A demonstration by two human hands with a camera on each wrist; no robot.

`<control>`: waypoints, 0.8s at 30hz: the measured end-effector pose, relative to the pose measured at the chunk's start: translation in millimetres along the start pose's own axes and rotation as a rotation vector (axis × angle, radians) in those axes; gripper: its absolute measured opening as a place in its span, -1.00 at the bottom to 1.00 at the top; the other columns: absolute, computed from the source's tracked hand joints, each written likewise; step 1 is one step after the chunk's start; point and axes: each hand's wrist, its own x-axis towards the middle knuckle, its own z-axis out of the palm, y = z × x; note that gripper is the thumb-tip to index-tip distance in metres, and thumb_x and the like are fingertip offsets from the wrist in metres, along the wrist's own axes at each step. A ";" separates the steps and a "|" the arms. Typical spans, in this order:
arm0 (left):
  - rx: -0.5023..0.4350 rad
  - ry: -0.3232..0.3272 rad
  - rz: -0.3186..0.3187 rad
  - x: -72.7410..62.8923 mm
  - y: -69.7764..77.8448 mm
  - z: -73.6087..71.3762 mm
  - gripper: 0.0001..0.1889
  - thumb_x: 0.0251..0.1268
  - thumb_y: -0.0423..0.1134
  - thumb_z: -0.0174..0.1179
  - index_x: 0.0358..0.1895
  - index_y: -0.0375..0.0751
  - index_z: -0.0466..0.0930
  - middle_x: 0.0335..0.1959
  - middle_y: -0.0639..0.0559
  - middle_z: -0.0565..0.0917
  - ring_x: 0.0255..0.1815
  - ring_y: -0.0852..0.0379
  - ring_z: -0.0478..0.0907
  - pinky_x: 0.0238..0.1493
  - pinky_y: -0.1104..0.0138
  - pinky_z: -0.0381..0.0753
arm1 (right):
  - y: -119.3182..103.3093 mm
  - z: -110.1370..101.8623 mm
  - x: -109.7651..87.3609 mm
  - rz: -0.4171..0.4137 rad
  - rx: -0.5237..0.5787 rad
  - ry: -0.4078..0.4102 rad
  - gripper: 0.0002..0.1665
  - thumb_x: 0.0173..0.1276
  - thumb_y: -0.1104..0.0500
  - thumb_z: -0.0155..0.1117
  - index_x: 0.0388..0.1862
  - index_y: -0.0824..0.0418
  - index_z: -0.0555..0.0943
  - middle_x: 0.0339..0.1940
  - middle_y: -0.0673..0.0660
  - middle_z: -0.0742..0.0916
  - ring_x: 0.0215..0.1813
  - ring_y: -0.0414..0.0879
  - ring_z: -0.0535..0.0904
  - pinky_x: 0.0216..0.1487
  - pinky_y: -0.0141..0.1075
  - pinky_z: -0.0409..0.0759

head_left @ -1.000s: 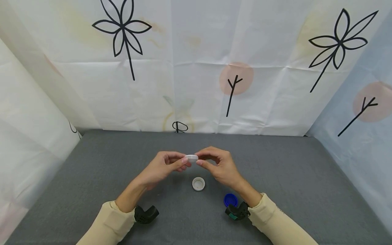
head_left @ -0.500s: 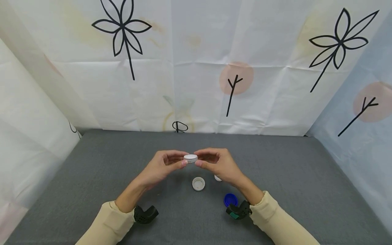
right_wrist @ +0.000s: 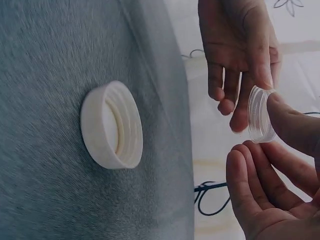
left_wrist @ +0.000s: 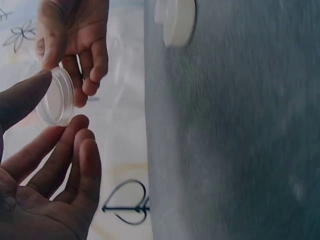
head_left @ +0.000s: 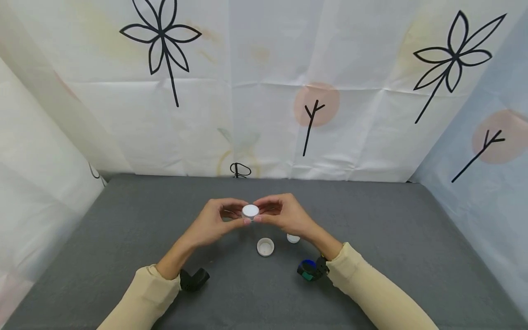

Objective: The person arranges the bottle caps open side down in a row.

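Note:
Both hands hold a clear plastic cap (head_left: pixel 250 211) above the table, its face tilted up toward the head camera. My left hand (head_left: pixel 212 224) pinches one side of it between thumb and fingertips. From the other side, my right hand (head_left: pixel 288 213) grips it the same way. Fine ribs run round the side of the cap in the right wrist view. Below the hands, a white screw cap (head_left: pixel 265 247) lies hollow side up. A second white cap (head_left: pixel 293 239) sits under the right wrist, partly covered by it.
A blue cap (head_left: pixel 307 264) lies on the grey table (head_left: pixel 383 238), mostly behind the right wrist camera (head_left: pixel 313 270). Another camera (head_left: pixel 194 279) is strapped on the left wrist. White cloth (head_left: pixel 264 133) with flower drawings rises behind the table.
Both hands have shifted a little left with the clear cap, tipping its face upward. The second white cap has come out from behind my right hand, and the blue cap is more covered.

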 end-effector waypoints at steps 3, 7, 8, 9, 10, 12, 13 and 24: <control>0.054 0.004 -0.019 3.1 -7.2 -7.9 -0.63 0.24 -0.23 0.47 0.09 -0.22 0.71 -0.04 -0.01 0.73 -0.08 0.03 0.64 0.03 0.08 0.62 | 3.2 1.6 13.4 -0.017 -0.090 -0.033 -0.61 0.31 0.31 0.47 0.11 0.38 0.68 -0.08 0.22 0.77 -0.05 0.06 0.73 0.00 -0.16 0.68; 0.127 0.003 -0.056 7.2 -15.3 -16.9 -0.62 0.20 -0.26 0.50 0.07 -0.27 0.71 -0.04 -0.05 0.72 -0.06 -0.01 0.63 0.02 0.06 0.63 | 6.7 6.7 31.4 -0.002 -0.211 -0.078 -0.62 0.29 0.29 0.50 0.07 0.35 0.69 -0.12 0.18 0.77 -0.09 -0.02 0.73 -0.02 -0.26 0.68; 0.146 0.002 -0.067 8.3 -17.0 -18.4 -0.63 0.19 -0.26 0.50 0.06 -0.28 0.71 -0.04 -0.06 0.72 -0.06 -0.02 0.63 0.01 0.05 0.63 | 7.7 8.6 35.7 0.015 -0.239 -0.087 -0.62 0.28 0.28 0.51 0.07 0.34 0.70 -0.12 0.16 0.78 -0.09 -0.05 0.73 -0.03 -0.30 0.67; 0.165 0.002 -0.078 9.4 -18.5 -19.7 -0.63 0.18 -0.26 0.51 0.04 -0.29 0.72 -0.05 -0.06 0.72 -0.07 -0.02 0.63 0.01 0.05 0.64 | 8.6 10.5 39.9 0.031 -0.267 -0.094 -0.62 0.28 0.27 0.52 0.06 0.33 0.70 -0.13 0.15 0.78 -0.09 -0.07 0.73 -0.04 -0.34 0.67; 0.185 0.000 -0.086 10.5 -20.3 -20.7 -0.63 0.18 -0.27 0.51 0.03 -0.30 0.72 -0.06 -0.07 0.72 -0.08 -0.02 0.63 0.00 0.05 0.64 | 9.4 12.4 43.9 0.050 -0.290 -0.098 -0.63 0.27 0.27 0.52 0.05 0.32 0.71 -0.13 0.14 0.78 -0.09 -0.09 0.72 -0.06 -0.37 0.66; 0.223 0.000 -0.107 12.3 -23.7 -22.6 -0.64 0.17 -0.27 0.51 0.02 -0.31 0.73 -0.09 -0.08 0.73 -0.11 -0.02 0.63 -0.03 0.05 0.64 | 10.7 16.6 51.5 0.079 -0.332 -0.108 -0.64 0.26 0.26 0.54 0.03 0.31 0.72 -0.14 0.13 0.79 -0.10 -0.09 0.73 -0.08 -0.41 0.65; 0.238 -0.001 -0.117 13.4 -25.6 -23.4 -0.65 0.17 -0.28 0.51 0.01 -0.32 0.73 -0.10 -0.08 0.73 -0.12 -0.02 0.63 -0.05 0.05 0.63 | 11.5 18.5 54.8 0.087 -0.353 -0.112 -0.64 0.25 0.27 0.54 0.02 0.30 0.72 -0.15 0.13 0.79 -0.10 -0.09 0.73 -0.10 -0.42 0.65; 0.355 0.018 -0.260 18.4 -40.5 -28.9 -0.66 0.11 -0.28 0.55 -0.06 -0.31 0.75 -0.19 -0.05 0.75 -0.21 0.03 0.61 -0.16 0.10 0.59 | 11.5 35.7 77.8 0.110 -0.544 -0.169 -0.68 0.26 0.26 0.54 -0.02 0.28 0.73 -0.16 0.10 0.79 -0.11 -0.11 0.71 -0.12 -0.41 0.61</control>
